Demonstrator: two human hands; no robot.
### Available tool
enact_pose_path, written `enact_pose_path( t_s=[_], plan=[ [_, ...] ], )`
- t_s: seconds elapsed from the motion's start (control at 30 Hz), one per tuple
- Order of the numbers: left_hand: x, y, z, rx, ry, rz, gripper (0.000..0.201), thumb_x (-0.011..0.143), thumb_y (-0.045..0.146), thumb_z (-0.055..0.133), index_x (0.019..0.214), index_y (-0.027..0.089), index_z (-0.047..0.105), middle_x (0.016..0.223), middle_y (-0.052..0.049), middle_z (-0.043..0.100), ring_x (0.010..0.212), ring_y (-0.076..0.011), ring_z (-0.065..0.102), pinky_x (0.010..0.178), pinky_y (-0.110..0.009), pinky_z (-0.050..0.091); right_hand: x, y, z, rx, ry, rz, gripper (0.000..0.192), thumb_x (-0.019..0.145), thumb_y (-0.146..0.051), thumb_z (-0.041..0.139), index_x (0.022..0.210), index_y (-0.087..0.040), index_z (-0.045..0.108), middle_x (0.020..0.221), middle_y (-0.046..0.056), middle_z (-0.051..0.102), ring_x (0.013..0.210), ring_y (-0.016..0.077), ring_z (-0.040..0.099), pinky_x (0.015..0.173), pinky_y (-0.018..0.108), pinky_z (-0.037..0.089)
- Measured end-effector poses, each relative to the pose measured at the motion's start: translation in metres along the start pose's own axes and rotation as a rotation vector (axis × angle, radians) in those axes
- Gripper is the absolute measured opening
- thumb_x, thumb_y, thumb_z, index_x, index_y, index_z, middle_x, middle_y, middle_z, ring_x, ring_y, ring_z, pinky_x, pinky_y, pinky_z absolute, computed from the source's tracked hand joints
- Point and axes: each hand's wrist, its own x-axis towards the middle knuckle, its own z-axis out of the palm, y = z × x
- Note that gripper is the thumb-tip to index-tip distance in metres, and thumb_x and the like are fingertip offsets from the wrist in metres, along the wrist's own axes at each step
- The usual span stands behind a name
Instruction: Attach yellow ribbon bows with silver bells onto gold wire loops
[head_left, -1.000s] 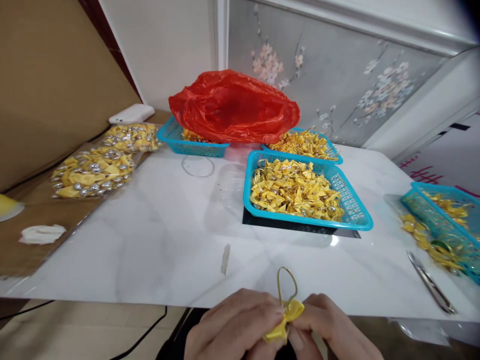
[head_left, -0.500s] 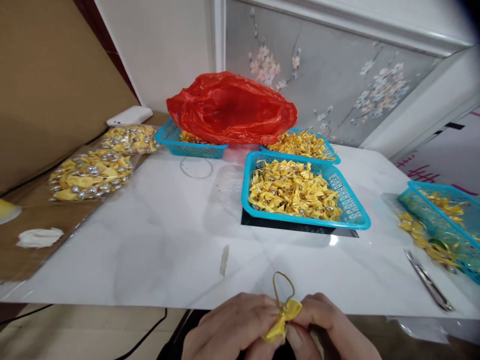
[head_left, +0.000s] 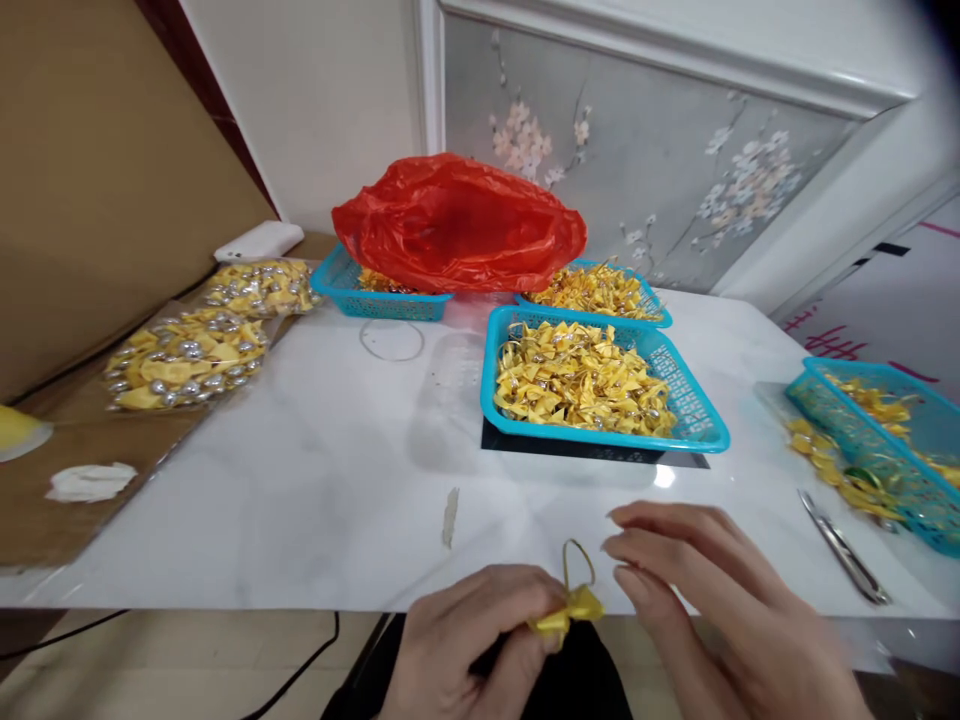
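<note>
My left hand (head_left: pixel 480 640) pinches a small yellow ribbon bow (head_left: pixel 571 607) with a gold loop standing up from it, at the near edge of the white marble table (head_left: pixel 322 480). Just right of the bow, my right hand (head_left: pixel 720 610) hovers with fingers spread and holds nothing. Beyond the hands stands a blue basket (head_left: pixel 694 405) heaped with the same yellow bows.
A red plastic bag (head_left: pixel 457 220) lies over a blue basket (head_left: pixel 337 280) at the back, another bow-filled basket (head_left: pixel 600 290) beside it. More bows fill a basket (head_left: pixel 911 440) at the right, with metal tweezers (head_left: pixel 844 548) in front. Bagged bows (head_left: pixel 187 350) lie on brown cardboard left.
My right hand has let go of the bow and moved up and to the right, fingers now spread. My left hand keeps hold of the bow.
</note>
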Motion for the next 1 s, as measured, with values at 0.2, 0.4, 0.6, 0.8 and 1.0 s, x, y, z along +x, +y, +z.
enact_pose_path(
  t_s=[0.2,0.4,0.6,0.8,1.0],
  plan=[
    [0.006,0.002,-0.001,-0.035,-0.100,-0.023,0.025,0.083,-0.003,0.060,0.100,0.013,0.070,0.088,-0.010,0.076,0.077,-0.0158,0.074,0.072,-0.018,0.059,0.028,-0.001,-0.006,0.374,-0.514,0.217,0.017,0.090,-0.008,0.057,0.082,-0.023,0.060,0.081,-0.007,0.061,0.070,0.0058,0.060,0.062,0.014,0.046],
    [0.004,0.003,0.001,-0.219,-0.113,-0.162,0.019,0.082,0.002,0.063,0.089,0.016,0.074,0.078,-0.006,0.076,0.068,-0.0150,0.072,0.063,-0.018,0.057,0.040,-0.004,-0.003,0.430,-0.526,0.248,0.021,0.085,0.000,0.052,0.072,-0.017,0.054,0.070,-0.005,0.055,0.063,0.0075,0.050,0.057,0.018,0.036],
    [-0.001,0.013,0.003,-0.849,-0.005,-0.796,0.012,0.077,0.026,0.081,0.081,0.016,0.078,0.068,-0.002,0.074,0.062,-0.0081,0.067,0.063,-0.013,0.053,0.058,0.020,0.016,1.096,-0.274,0.731,0.022,0.088,-0.033,0.064,0.078,-0.014,0.057,0.078,0.001,0.058,0.057,0.0065,0.049,0.044,0.013,0.042],
    [-0.004,0.008,0.000,-1.198,-0.117,-0.770,0.013,0.077,0.023,0.082,0.087,0.017,0.078,0.074,-0.002,0.076,0.061,-0.0071,0.069,0.061,-0.013,0.053,0.058,0.048,0.027,1.188,0.076,0.788,0.037,0.071,-0.037,0.079,0.071,-0.017,0.048,0.067,-0.004,0.048,0.048,0.0032,0.044,0.059,0.021,0.059],
    [-0.008,0.010,-0.001,-1.336,-0.067,-0.842,0.017,0.071,0.021,0.087,0.085,0.016,0.078,0.072,-0.002,0.077,0.059,-0.0065,0.070,0.058,-0.011,0.055,0.041,0.076,-0.022,0.894,0.530,0.588,0.021,0.083,-0.029,0.075,0.079,-0.019,0.057,0.073,-0.005,0.058,0.051,0.0026,0.048,0.080,0.034,0.058]
  ],
)
